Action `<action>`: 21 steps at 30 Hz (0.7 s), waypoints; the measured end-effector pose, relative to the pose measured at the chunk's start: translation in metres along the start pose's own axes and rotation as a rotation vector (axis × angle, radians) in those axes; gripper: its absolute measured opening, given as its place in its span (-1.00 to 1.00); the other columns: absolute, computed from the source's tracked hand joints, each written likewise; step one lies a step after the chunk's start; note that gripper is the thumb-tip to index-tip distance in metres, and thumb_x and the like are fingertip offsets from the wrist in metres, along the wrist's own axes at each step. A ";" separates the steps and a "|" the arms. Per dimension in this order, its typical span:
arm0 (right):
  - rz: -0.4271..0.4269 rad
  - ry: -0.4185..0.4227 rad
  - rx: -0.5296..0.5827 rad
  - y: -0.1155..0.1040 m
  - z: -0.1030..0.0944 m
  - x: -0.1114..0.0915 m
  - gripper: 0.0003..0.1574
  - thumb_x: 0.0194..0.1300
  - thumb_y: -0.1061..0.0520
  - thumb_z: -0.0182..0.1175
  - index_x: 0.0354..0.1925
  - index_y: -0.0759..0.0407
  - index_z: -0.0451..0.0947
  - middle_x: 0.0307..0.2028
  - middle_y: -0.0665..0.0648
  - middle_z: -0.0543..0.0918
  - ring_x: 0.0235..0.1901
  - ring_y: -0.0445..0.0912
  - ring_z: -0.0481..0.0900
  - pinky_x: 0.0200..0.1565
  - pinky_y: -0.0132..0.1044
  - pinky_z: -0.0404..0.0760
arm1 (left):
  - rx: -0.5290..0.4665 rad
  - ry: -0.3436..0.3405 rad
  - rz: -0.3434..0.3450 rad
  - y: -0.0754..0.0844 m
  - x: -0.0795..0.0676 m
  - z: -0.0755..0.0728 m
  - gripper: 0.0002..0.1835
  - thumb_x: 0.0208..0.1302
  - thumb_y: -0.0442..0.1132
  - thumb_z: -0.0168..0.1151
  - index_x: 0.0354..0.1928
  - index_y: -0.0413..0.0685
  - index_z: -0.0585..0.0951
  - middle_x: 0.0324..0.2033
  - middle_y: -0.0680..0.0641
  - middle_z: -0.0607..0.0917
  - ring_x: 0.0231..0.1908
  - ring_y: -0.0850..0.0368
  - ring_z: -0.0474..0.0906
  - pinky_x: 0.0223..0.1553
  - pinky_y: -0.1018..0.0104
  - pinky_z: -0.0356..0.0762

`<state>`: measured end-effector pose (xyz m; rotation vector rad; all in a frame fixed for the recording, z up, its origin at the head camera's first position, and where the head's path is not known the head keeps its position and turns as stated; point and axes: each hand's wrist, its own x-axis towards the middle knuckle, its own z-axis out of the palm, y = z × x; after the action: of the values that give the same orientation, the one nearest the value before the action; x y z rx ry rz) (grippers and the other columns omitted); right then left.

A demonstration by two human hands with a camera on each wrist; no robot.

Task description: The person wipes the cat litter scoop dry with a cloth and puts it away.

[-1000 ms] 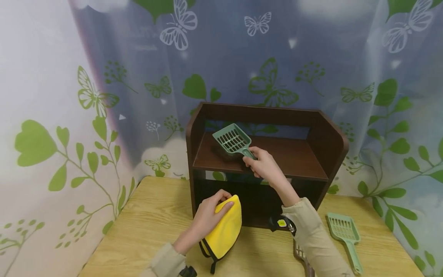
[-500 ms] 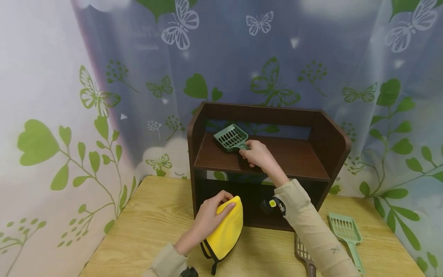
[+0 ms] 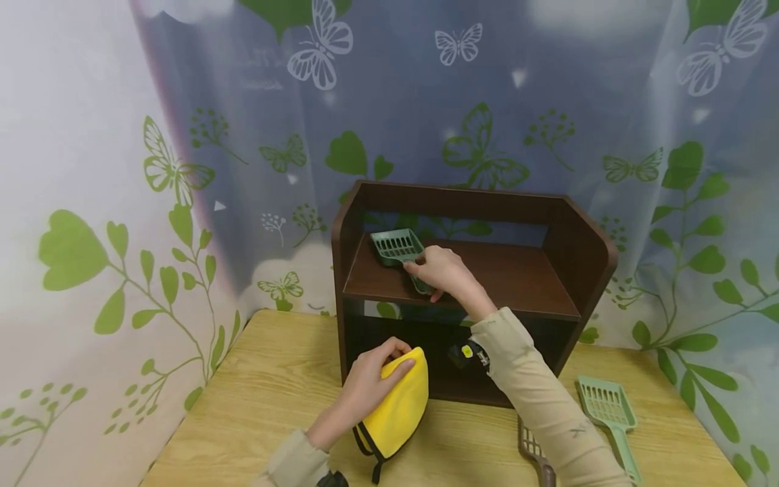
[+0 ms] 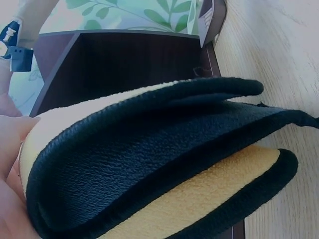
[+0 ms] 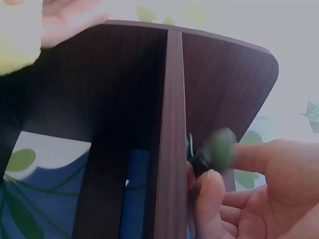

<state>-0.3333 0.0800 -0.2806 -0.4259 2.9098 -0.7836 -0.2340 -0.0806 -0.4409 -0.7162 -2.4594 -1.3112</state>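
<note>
Left hand (image 3: pixel 365 382) grips yellow cloth (image 3: pixel 404 406), right hand (image 3: pixel 446 270) pinches dark green scoop (image 3: pixel 398 257)

A wood-grained table (image 3: pixel 268 379) carries a light green slotted scoop (image 3: pixel 616 422) at its right side, lying with its handle toward the near edge, and just left of it a brown slotted scoop (image 3: pixel 539 460), partly hidden from the head view. Behind hangs a printed backdrop (image 3: pixel 389 88), blue-grey in the middle and pale at the left, bearing white butterflies (image 3: pixel 458 44), green butterflies (image 3: pixel 284 154), small pale triangles and green heart-shaped leaves (image 3: pixel 74 251) on thin stems.
</note>
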 end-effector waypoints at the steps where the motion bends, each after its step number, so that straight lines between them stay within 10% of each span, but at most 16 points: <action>1: -0.003 0.000 0.003 -0.001 0.001 0.001 -0.48 0.54 -0.10 0.11 0.08 0.33 0.63 -0.70 0.08 0.48 -0.75 -0.12 0.55 -0.54 -0.27 0.65 | -0.001 -0.001 0.000 0.000 0.000 0.000 -0.76 0.50 0.02 0.17 -0.01 0.07 0.61 -0.31 0.15 0.71 -0.44 0.37 0.54 -0.38 0.43 0.53; 8: -0.025 0.003 0.116 -0.005 0.009 0.005 -0.56 0.54 -0.09 0.11 -0.12 0.26 0.70 -0.55 0.07 0.64 -0.73 -0.17 0.49 -0.57 -0.33 0.59 | 0.002 0.009 -0.001 -0.001 0.000 0.002 -0.77 0.49 0.02 0.18 -0.02 0.08 0.62 -0.31 0.15 0.71 -0.43 0.36 0.55 -0.37 0.43 0.52; 13: -0.077 0.038 0.147 -0.005 0.015 0.000 -0.56 0.55 -0.03 0.12 0.14 0.25 0.62 -0.51 0.04 0.69 -0.72 -0.18 0.47 -0.58 -0.37 0.54 | 0.017 0.024 0.003 -0.001 0.000 0.002 -0.77 0.48 0.03 0.18 -0.03 0.08 0.62 -0.31 0.16 0.71 -0.41 0.34 0.56 -0.33 0.42 0.53; 21: -0.152 0.256 0.214 0.008 0.011 -0.024 -0.61 0.55 -0.01 0.12 0.18 0.12 0.61 -0.34 0.13 0.74 -0.59 -0.07 0.57 -0.52 -0.27 0.58 | 0.031 0.062 0.012 -0.004 0.000 0.001 -0.79 0.47 0.02 0.21 -0.05 0.11 0.63 -0.34 0.19 0.70 -0.43 0.35 0.54 -0.34 0.42 0.52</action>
<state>-0.3105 0.0880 -0.2937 -0.5669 3.0013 -1.2433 -0.2360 -0.0820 -0.4443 -0.6709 -2.4178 -1.2683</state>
